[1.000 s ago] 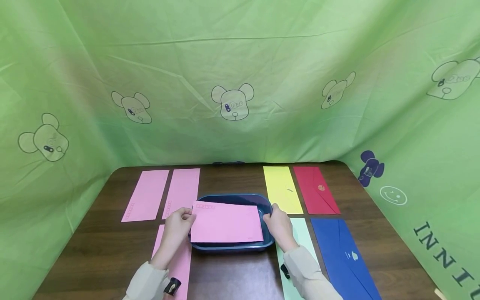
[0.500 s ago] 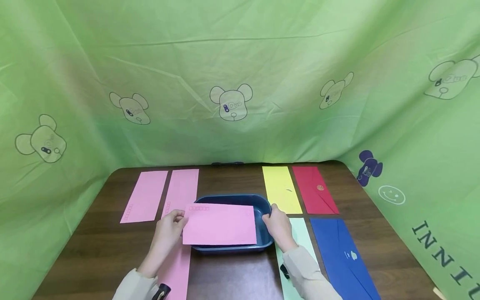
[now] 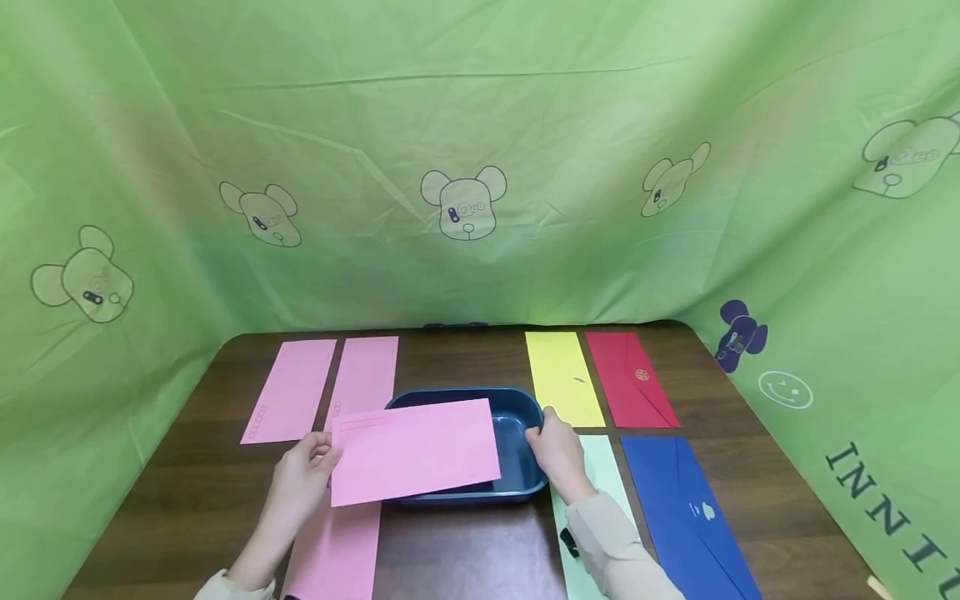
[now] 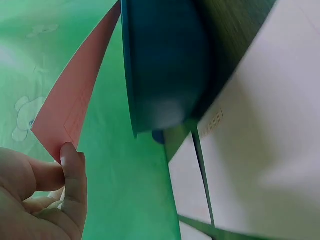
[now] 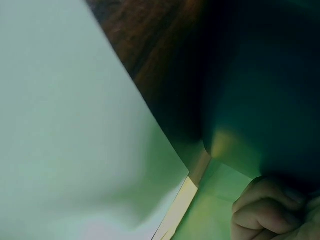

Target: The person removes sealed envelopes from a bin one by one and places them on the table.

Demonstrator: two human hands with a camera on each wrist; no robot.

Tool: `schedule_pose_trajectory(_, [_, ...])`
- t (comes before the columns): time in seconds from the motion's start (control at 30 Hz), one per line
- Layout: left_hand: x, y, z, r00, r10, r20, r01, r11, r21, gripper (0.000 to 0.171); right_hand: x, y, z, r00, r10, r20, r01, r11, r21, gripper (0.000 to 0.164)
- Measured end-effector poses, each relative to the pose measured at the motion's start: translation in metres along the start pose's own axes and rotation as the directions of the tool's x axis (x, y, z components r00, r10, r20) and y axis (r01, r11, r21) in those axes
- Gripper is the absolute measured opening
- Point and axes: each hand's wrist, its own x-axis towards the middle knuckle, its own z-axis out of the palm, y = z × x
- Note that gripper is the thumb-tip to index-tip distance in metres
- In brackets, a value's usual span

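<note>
My left hand pinches the left end of a pink envelope between thumb and fingers. The envelope is tilted, its right part over a dark blue basin. In the left wrist view the left hand holds one corner of the envelope, which rises beside the basin wall. My right hand grips the basin's right rim, thumb on the inner side. In the right wrist view the curled fingers of the right hand are at the dark basin side.
Pink envelopes lie at the back left, beside it, and nearer the front. To the right lie a yellow envelope, a red envelope, a mint green envelope under the right arm, and a blue envelope.
The left hand has drawn the pink envelope leftward and tilted its right end up, uncovering more of the basin's right interior. The right hand has stayed on the rim.
</note>
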Motion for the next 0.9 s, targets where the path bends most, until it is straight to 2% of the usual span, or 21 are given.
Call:
schedule_pose_trajectory(0.13, [-0.007, -0.011, -0.014, 0.999, -0.035, -0.016, 0.035, 0.999, 0.015, 0.031, 0.0, 0.001, -0.001, 1.0, -0.01, 0.003, 0.01, 1.0, -0.009, 0.04])
schedule_pose_trajectory(0.27, [-0.019, -0.026, -0.032, 0.996, -0.063, -0.068, 0.066, 0.997, 0.038, 0.032, 0.0, 0.001, -0.001, 1.0, -0.016, 0.007, 0.017, 1.0, -0.014, 0.04])
schedule_pose_trajectory(0.47, [-0.037, -0.062, -0.059, 0.987, -0.076, -0.144, 0.076, 0.997, -0.004, 0.037, 0.0, 0.0, -0.001, 1.0, -0.021, 0.017, 0.021, 1.0, -0.004, 0.039])
schedule_pose_trajectory(0.53, [-0.042, -0.074, -0.068, 0.983, -0.093, -0.159, 0.091, 0.996, -0.021, 0.042, 0.0, 0.0, -0.001, 1.0, -0.027, 0.012, 0.027, 1.0, -0.003, 0.037])
schedule_pose_trajectory(0.57, [-0.044, -0.08, -0.073, 0.978, -0.126, -0.166, 0.122, 0.992, -0.035, 0.045, 0.0, -0.001, -0.001, 1.0, -0.029, 0.011, 0.029, 1.0, -0.002, 0.037])
schedule_pose_trajectory(0.7, [-0.05, -0.102, -0.088, 0.946, -0.269, -0.183, 0.253, 0.962, -0.106, 0.057, 0.001, -0.001, -0.002, 0.999, -0.028, 0.015, 0.028, 1.0, 0.001, 0.038])
schedule_pose_trajectory(0.77, [-0.052, -0.109, -0.092, 0.916, -0.348, -0.2, 0.323, 0.935, -0.149, 0.06, 0.001, 0.0, -0.004, 0.999, -0.029, 0.015, 0.029, 1.0, -0.001, 0.036])
schedule_pose_trajectory(0.9, [-0.056, -0.119, -0.099, 0.87, -0.446, -0.212, 0.399, 0.887, -0.231, 0.064, 0.002, 0.002, -0.007, 0.999, -0.032, 0.008, 0.032, 0.999, -0.008, 0.032])
